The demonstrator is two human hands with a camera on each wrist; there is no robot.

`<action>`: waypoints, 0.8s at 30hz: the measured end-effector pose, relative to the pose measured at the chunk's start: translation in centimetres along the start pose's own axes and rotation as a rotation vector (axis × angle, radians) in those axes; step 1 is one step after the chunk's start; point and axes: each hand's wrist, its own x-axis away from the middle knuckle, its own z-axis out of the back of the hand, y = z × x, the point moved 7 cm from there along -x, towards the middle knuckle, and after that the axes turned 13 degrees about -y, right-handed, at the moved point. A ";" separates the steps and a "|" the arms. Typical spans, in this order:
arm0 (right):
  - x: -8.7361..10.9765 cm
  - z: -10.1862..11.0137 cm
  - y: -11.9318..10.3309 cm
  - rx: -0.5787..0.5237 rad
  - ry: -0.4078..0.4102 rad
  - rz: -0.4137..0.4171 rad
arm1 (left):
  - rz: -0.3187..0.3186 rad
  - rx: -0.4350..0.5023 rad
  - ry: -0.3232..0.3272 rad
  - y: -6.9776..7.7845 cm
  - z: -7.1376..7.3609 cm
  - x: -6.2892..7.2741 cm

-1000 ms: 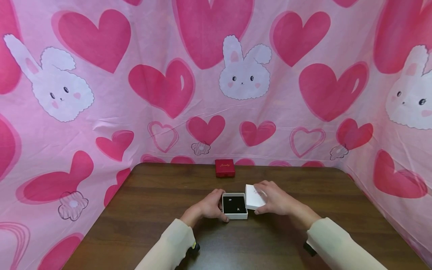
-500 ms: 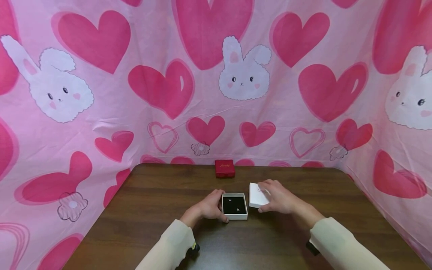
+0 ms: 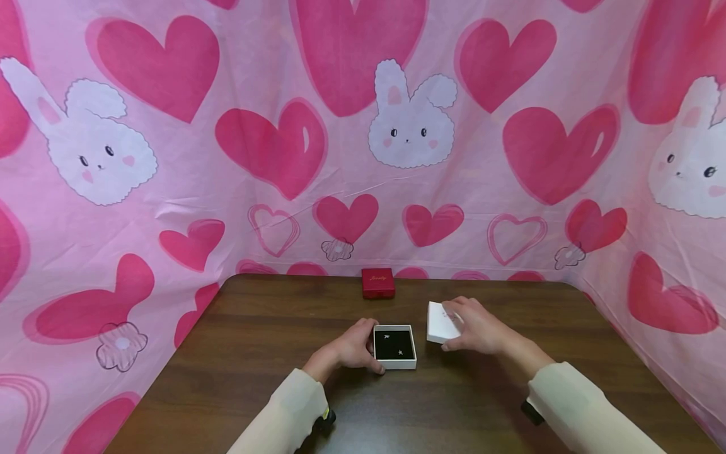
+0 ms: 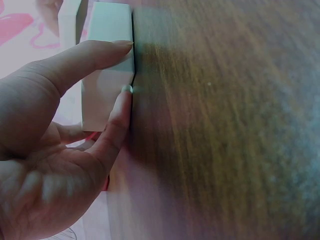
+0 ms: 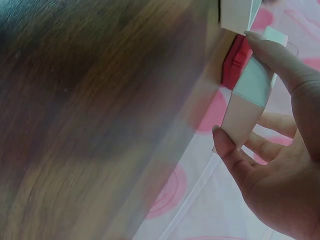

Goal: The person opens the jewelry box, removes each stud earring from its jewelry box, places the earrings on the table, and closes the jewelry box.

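A white jewelry box base (image 3: pixel 395 364) sits on the table with a black insert (image 3: pixel 391 345) inside. Two small star-shaped earrings (image 3: pixel 400 352) show on the insert. My left hand (image 3: pixel 354 347) grips the base from its left side, thumb at the near edge; the left wrist view has the thumb and a finger against the box's side walls (image 4: pixel 111 22). Held by its edges in my right hand (image 3: pixel 475 328) is the white lid (image 3: pixel 441 321), apart from the base and to its right. In the right wrist view the lid (image 5: pixel 245 97) is raised off the table.
A closed red jewelry box (image 3: pixel 378 284) with gold lettering stands at the table's back edge, beyond the white base. Behind and beside the brown wooden table (image 3: pixel 272 315) hangs a pink cloth (image 3: pixel 351 170) printed with hearts and bunnies.
My right hand has moved right and slightly away from me with the lid, widening the gap to the base. The left hand and base have stayed in place.
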 end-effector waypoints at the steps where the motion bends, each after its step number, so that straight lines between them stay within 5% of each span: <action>1: 0.0 0.1 0.1 0.003 0.001 0.000 | 0.001 -0.001 0.000 0.0 0.0 0.0; 24: 0.8 1.1 2.4 0.022 0.049 -0.015 | 0.009 -0.002 -0.011 0.0 0.1 0.1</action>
